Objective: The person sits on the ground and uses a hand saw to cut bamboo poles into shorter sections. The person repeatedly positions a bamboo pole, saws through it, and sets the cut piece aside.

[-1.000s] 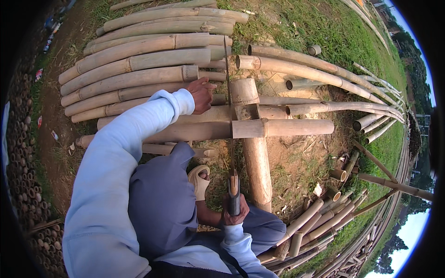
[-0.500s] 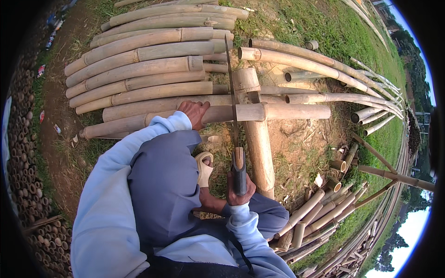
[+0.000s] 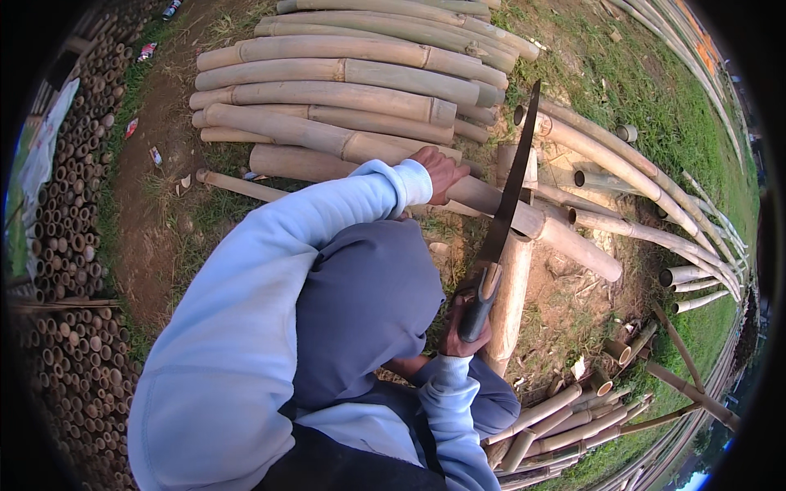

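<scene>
My left hand [image 3: 440, 174] is closed over a bamboo pole [image 3: 577, 244], pressing on it from above. That pole slants from the pile at upper left down to the right, lying across a thicker bamboo log [image 3: 509, 299]. In my right hand [image 3: 467, 334] is a hand saw [image 3: 516, 176], its dark handle gripped and its long blade pointing away from me. The blade crosses over the pole, just left of a node. Whether its teeth touch the bamboo I cannot tell. My bent knee in dark trousers [image 3: 364, 286] sits below the pole.
Cut bamboo lengths [image 3: 327, 78] lie side by side at the far left. Long poles [image 3: 622, 151] fan out at right on grass. Short offcuts [image 3: 565, 425] are heaped at lower right beside a pole frame [image 3: 692, 385]. Stacked bamboo [image 3: 78, 360] lines the left edge.
The bamboo pole has swung from nearly level to a slant, its right end nearer me and its left end up on the pile. My left hand stays on it; the saw has tilted rightward.
</scene>
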